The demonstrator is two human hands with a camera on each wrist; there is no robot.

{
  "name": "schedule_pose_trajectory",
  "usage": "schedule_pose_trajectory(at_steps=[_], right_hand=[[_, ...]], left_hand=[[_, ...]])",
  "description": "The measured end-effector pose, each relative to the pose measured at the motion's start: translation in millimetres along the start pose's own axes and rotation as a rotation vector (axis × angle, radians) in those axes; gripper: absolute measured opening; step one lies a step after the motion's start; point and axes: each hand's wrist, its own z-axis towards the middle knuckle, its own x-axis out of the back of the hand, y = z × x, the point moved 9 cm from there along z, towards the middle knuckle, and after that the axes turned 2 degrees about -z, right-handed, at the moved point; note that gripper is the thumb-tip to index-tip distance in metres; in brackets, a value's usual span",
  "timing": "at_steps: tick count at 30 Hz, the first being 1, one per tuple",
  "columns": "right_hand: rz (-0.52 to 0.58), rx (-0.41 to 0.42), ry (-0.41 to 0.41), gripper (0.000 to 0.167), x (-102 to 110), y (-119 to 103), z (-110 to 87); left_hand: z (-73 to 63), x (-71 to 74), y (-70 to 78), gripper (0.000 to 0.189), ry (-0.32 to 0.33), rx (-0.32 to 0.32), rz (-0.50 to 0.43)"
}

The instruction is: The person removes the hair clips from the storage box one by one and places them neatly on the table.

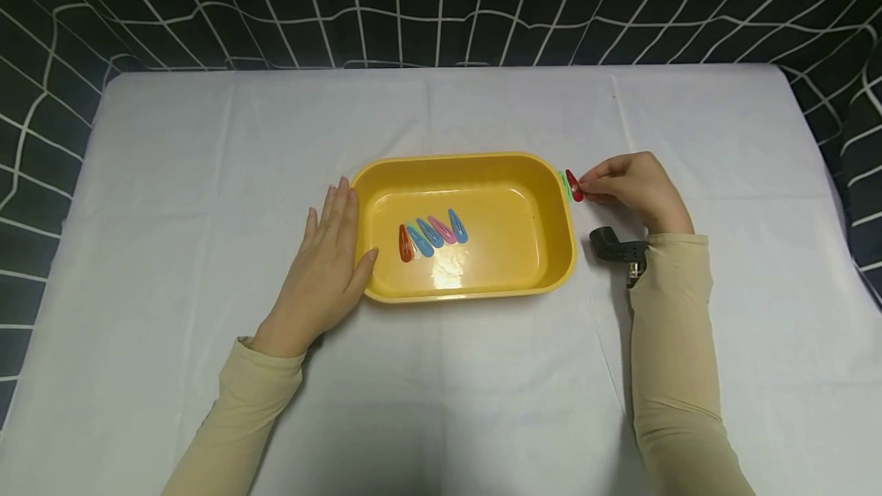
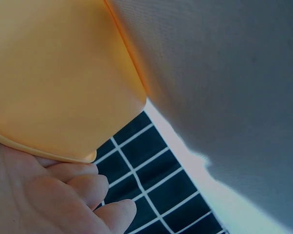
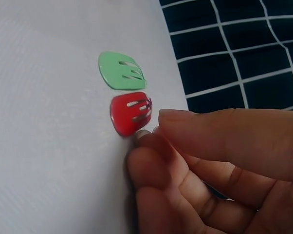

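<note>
A yellow tray (image 1: pixel 475 296) stands on the white cloth, with several snap hair clips (image 1: pixel 430 233) in blue, pink, orange-red and pale colours inside. My left hand (image 1: pixel 324 270) lies along the tray's left side, fingers straight and thumb over the rim. In the left wrist view its fingers (image 2: pixel 88 185) rest beside the tray's edge. Just right of the tray, my right hand (image 1: pixel 637 186) pinches a red hair clip (image 3: pixel 129 114) at its edge with the fingertips. A green hair clip (image 3: pixel 119 70) lies beside the red one, partly hidden by the tray rim in the head view.
White cloth (image 1: pixel 441 389) covers the table around the tray. A dark fabric with a white grid (image 1: pixel 441 6) hangs beyond the table's far edge and sides. A black camera mount (image 1: pixel 616 247) sticks out from the right wrist, over the cloth.
</note>
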Motion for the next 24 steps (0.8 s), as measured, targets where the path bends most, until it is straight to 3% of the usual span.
schedule_pose_trajectory(at_steps=[12, 19, 24], right_hand=[[0.102, 0.018, 0.021, 0.025, 7.0, -2.5, -3.9], [0.178, 0.055, 0.053, 0.009, 12.0, -15.1, -12.2], [0.197, 0.094, 0.059, 0.010, 14.4, -25.7, -18.4]], left_hand=[[-0.1, 1.1, 1.4, 0.068, 0.011, -0.011, -0.005], [-0.3, 1.2, 1.9, 0.068, 0.010, -0.008, -0.007], [-0.3, 1.1, 2.0, 0.069, 0.008, -0.006, -0.007]])
